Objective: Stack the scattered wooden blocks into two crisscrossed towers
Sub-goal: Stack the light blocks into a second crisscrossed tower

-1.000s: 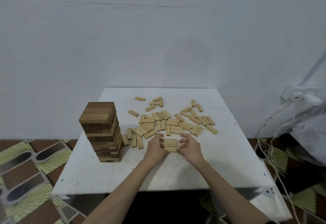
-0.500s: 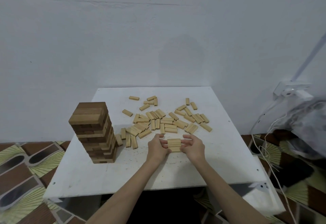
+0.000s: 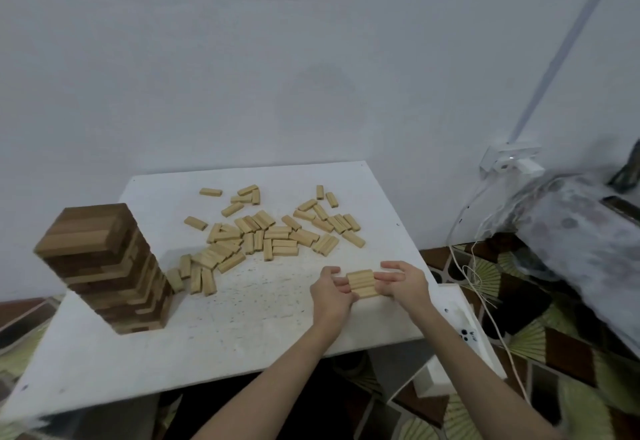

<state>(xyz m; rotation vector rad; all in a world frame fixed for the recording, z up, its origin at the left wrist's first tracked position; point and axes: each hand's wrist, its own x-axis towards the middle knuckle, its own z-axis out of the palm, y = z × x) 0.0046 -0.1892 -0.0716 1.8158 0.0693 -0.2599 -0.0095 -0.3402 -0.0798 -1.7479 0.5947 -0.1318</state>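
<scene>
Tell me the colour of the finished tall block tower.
Mixed dark and mid brown wood, the finished tall block tower, head view.

White wall (image 3: 311, 59), white table (image 3: 242, 335), patterned tile floor (image 3: 554, 353).

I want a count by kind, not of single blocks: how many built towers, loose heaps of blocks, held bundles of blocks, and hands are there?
Dark brown wooden block tower: 1
Scattered heap of pale wooden blocks: 1
Bundle of pale wooden blocks, gripped at both ends: 1
Hands, left hand and right hand: 2
Total: 5
</scene>
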